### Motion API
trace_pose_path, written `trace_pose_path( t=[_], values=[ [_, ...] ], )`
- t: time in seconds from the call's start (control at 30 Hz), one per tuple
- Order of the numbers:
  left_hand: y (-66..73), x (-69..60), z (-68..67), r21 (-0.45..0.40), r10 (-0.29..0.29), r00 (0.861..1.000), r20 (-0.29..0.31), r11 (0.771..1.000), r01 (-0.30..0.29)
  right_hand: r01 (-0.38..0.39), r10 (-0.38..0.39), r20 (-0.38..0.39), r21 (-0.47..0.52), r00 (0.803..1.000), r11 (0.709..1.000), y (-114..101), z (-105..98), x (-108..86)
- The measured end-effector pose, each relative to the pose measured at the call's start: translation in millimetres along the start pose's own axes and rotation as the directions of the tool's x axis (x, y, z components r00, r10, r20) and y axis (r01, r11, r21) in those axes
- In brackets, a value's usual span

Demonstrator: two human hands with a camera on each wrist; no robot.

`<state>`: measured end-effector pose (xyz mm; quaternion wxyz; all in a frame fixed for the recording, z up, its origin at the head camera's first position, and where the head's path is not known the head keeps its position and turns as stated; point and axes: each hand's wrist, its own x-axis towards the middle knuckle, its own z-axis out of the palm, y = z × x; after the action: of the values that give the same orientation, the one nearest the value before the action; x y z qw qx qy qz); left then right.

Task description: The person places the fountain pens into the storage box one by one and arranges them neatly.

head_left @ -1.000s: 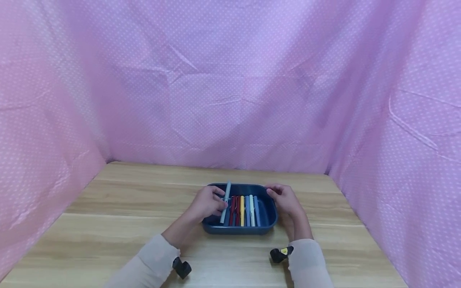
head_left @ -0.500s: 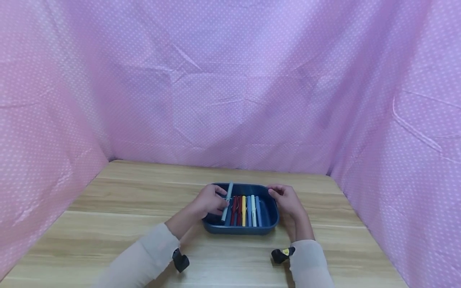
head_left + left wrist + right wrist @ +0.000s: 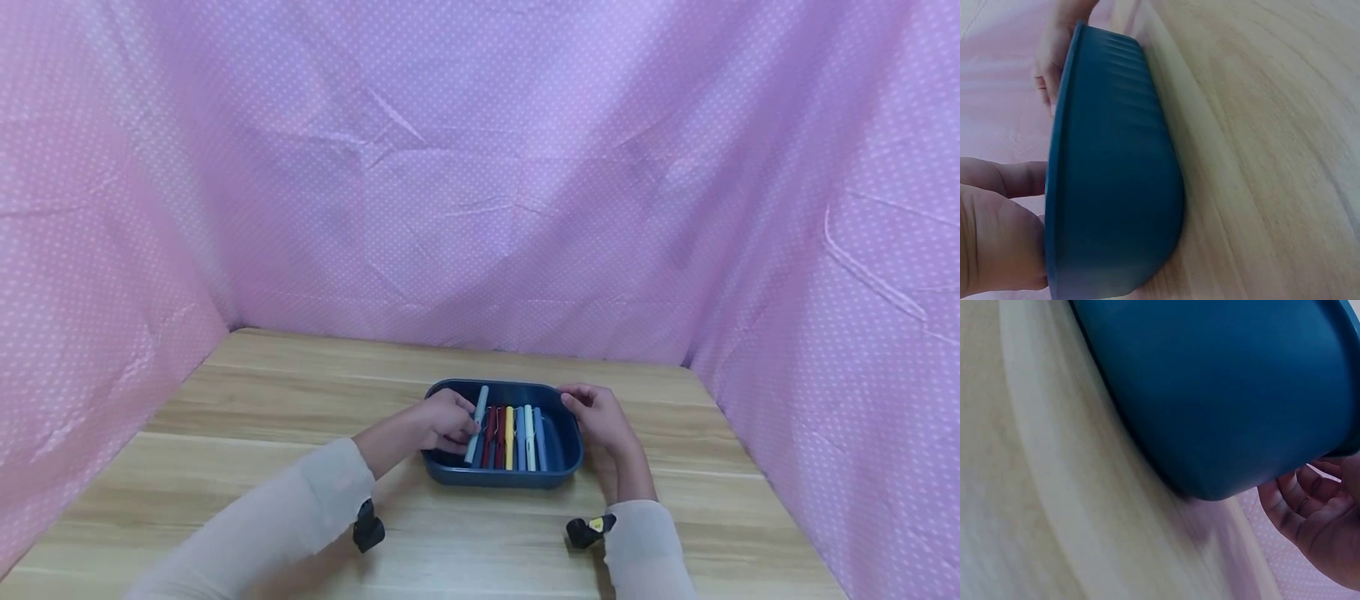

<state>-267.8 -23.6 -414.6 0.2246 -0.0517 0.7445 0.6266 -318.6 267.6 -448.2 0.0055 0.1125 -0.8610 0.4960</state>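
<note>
My left hand (image 3: 447, 421) reaches into a dark blue box (image 3: 501, 478) and pinches a pale grey-blue pen (image 3: 482, 404) near the box's left side. The pen leans, its far end higher than the near end. To its right several pens lie side by side, among them a dark red pen (image 3: 491, 433), a yellow pen (image 3: 510, 435) and a pale green pen (image 3: 530, 433). My right hand (image 3: 600, 418) grips the rim at the far right corner. In the left wrist view the box wall (image 3: 1116, 162) hides the pens and my fingertips.
The box stands on a light wooden table (image 3: 285, 400). Pink dotted cloth (image 3: 480, 208) hangs behind the table and along both sides. A small black device (image 3: 367, 527) sits at my left cuff and another black device (image 3: 581, 533) at the right cuff.
My left hand and the pen have lowered slightly into the box and shifted a little to the right. The left forearm has swung outward. My right hand stays at the rim.
</note>
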Motion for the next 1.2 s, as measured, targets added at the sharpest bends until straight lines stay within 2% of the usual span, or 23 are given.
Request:
trace_pose_path(
  t=[0.13, 0.47, 0.87, 1.2],
  values=[
    [-2.1, 1.6, 2.8, 0.016, -0.013, 1.0, 0.004, 1.0, 0.012, -0.004, 0.004, 0.006, 0.004, 1.0, 1.0, 0.7, -0.1, 0.2],
    [-2.2, 5.6, 8.9, 0.123, -0.039, 0.999, -0.014, 0.992, 0.041, -0.015, 0.015, 0.005, 0.017, 1.0, 1.0, 1.7, -0.6, 0.6],
    [-4.8, 5.6, 12.0, 0.167, -0.048, 0.998, -0.035, 0.985, 0.053, -0.012, 0.012, 0.002, 0.018, 1.0, 1.0, -1.4, -0.2, 0.1],
    [-6.1, 6.8, 12.0, 0.16, -0.059, 0.998, -0.025, 0.985, 0.062, -0.018, 0.018, -0.002, 0.004, 1.0, 1.0, 0.0, -0.3, 0.8]
  ],
)
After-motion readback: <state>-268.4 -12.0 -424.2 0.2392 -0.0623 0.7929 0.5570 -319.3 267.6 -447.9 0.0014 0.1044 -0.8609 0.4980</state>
